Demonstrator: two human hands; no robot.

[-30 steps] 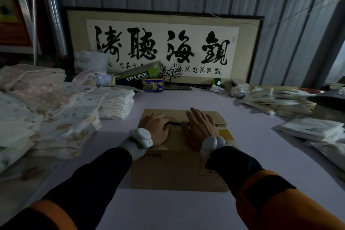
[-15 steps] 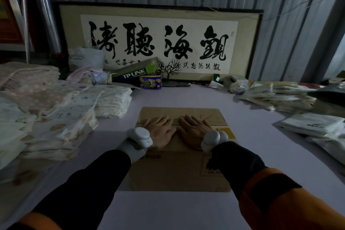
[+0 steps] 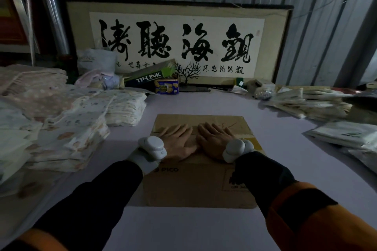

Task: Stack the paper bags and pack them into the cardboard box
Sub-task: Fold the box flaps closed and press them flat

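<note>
A brown cardboard box (image 3: pixel 200 185) marked PICO stands in the middle of the pale table, its top flaps folded down. My left hand (image 3: pixel 177 141) and my right hand (image 3: pixel 214 140) lie flat side by side on the flaps, fingers straight, pressing along the seam. What is inside the box is hidden. Stacks of flat white paper bags (image 3: pixel 344 133) lie at the right, with more paper bags (image 3: pixel 308 104) farther back.
Piles of folded patterned cloth (image 3: pixel 67 128) fill the left side. A TP-LINK carton (image 3: pixel 151 76), a snack box (image 3: pixel 166 87) and a small metal tree ornament (image 3: pixel 188 76) stand before a framed calligraphy panel (image 3: pixel 177 40) leaning on the back wall.
The flaps have gone from slightly raised to flat. My hands slid together and flattened on the seam, and the view shifted a little.
</note>
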